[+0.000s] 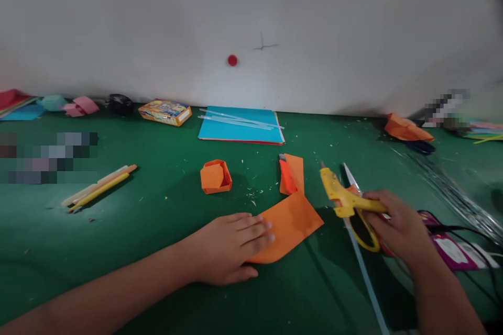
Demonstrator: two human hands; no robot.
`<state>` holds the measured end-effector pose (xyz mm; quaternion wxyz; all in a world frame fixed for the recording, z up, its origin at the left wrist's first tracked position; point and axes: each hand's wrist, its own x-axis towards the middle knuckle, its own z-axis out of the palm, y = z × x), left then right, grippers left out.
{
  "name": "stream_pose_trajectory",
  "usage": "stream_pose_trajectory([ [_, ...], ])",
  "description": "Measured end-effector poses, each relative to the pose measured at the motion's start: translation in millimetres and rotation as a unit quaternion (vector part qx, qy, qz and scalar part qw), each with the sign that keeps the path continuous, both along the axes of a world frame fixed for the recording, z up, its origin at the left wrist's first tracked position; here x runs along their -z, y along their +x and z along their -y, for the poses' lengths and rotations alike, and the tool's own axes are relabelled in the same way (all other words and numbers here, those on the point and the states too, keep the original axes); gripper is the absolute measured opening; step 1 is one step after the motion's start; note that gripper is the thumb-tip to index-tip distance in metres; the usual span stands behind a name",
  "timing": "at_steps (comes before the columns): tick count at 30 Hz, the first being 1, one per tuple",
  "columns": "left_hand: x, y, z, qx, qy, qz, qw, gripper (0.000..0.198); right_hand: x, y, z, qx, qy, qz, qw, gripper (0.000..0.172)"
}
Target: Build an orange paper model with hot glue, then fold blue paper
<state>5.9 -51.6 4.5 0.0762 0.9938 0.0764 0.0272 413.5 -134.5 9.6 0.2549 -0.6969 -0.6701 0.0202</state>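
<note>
My left hand point(231, 246) lies flat with fingers stretched over the left part of an orange paper sheet point(291, 222) on the green table. To the right, my right hand point(396, 227) grips a yellow glue gun point(346, 196), its nozzle pointing up and left, away from the paper. Scissors point(367, 238) with yellow handles lie beneath the gun, partly hidden. A long pale strip point(365, 272) runs below it to the front edge of view. Beyond the sheet lies an orange-handled cutter point(287, 178) on another orange paper piece point(298, 167). A folded orange paper ring point(216, 177) sits nearby.
Pencils point(102, 186) lie at left. At the back are an orange box point(165, 112), blue paper point(239, 133) with clear sticks on it, and folded orange paper point(408, 128). Black cables point(467, 230) and a purple packet point(451, 251) lie at right. A white wall point(157, 26) stands behind.
</note>
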Motion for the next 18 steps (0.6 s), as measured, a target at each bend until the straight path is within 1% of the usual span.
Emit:
stream_pose_trajectory([
  [4,-0.5,-2,1,-0.008,-0.041,-0.007,0.999,0.065,-5.7,5,9,0.104,0.042,-0.057,0.992,0.019],
  [6,-0.9,-2,1,-0.004,-0.044,-0.005,0.999,0.063,-7.9,4,10,0.123,0.051,-0.105,0.986,0.023],
  [9,-3.0,-2,1,0.002,-0.043,-0.003,0.999,0.061,-9.5,3,9,0.099,0.06,-0.161,0.98,0.021],
  [13,-7.3,-7,1,-0.012,-0.044,0.009,0.999,0.074,-14.8,3,5,0.051,0.049,-0.201,0.977,0.021],
  [15,-7.6,-11,0,-0.019,-0.05,0.012,0.999,0.081,-20.5,3,-1,0.04,0.06,-0.179,0.981,0.021],
  [18,-5.4,-15,0,-0.021,-0.073,0.011,0.997,0.079,-27.8,5,-14,0.032,0.057,-0.074,0.995,0.016],
])
